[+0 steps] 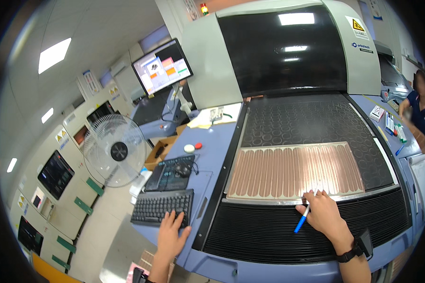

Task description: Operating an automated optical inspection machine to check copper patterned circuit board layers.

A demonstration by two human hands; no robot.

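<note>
A copper-coloured panel (293, 172) with rows of long rounded strips lies flat on the dark machine bed (297, 118), along a metal strip at its near edge. My right hand (323, 212) rests at the panel's near edge, fingers bent, gripping a white marker pen with a blue cap (301, 222). The capped end points down toward the black ribbed cover (269, 238). On the left, my left hand (172, 235) lies with fingers spread on the lower right keys of a black keyboard (161, 207). Dark bands circle both wrists.
Behind the bed rises a large machine with a dark hood (283, 52). Left of it stand a lit monitor (163, 67), a black control pad (170, 173), and white and red round pieces (189, 148). A fan (118, 151) stands farther left. Another person (416, 106) is at the right.
</note>
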